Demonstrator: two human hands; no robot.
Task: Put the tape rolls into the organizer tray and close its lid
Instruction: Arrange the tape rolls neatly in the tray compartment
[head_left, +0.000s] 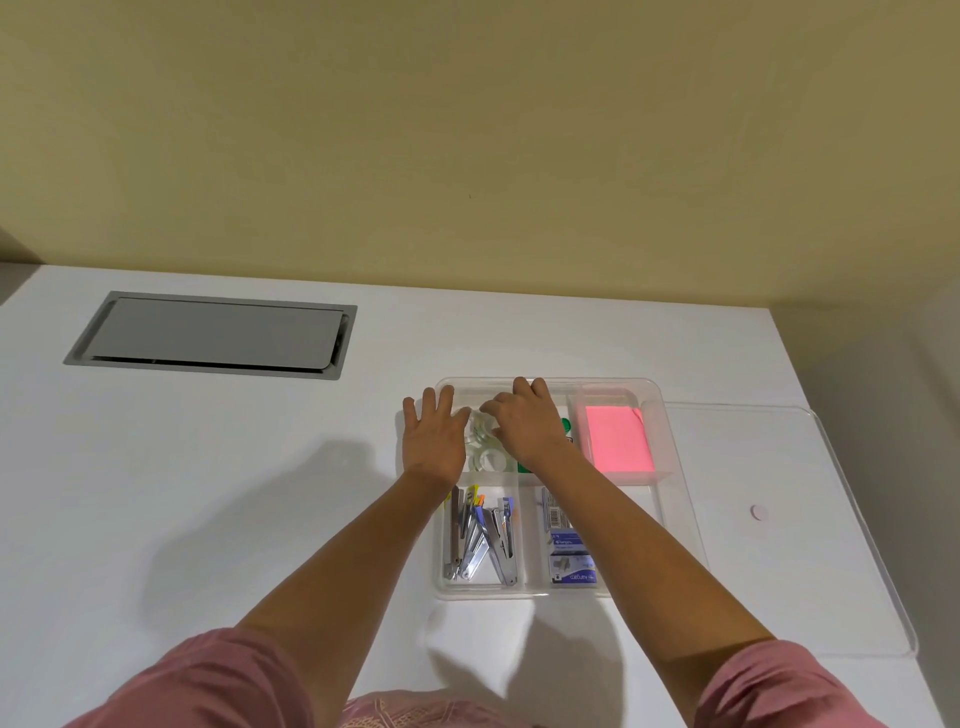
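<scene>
A clear plastic organizer tray (655, 395) lies on the white table. Clear tape rolls (487, 459) sit in its back-left compartment, between my two hands. My left hand (432, 437) rests at the tray's left edge with its fingers spread, holding nothing that I can see. My right hand (527, 422) is curled over the tape compartment, its fingertips on a roll near the back; the grip itself is partly hidden. The clear lid (810, 525) lies flat on the table to the right of the tray.
Pink sticky notes (617, 440), staplers (485, 540) and staple boxes (569, 556) fill other compartments, and something green (566, 425) shows beside my right wrist. A grey cable hatch (213, 335) is set in the table at back left. The table's right edge runs close to the lid.
</scene>
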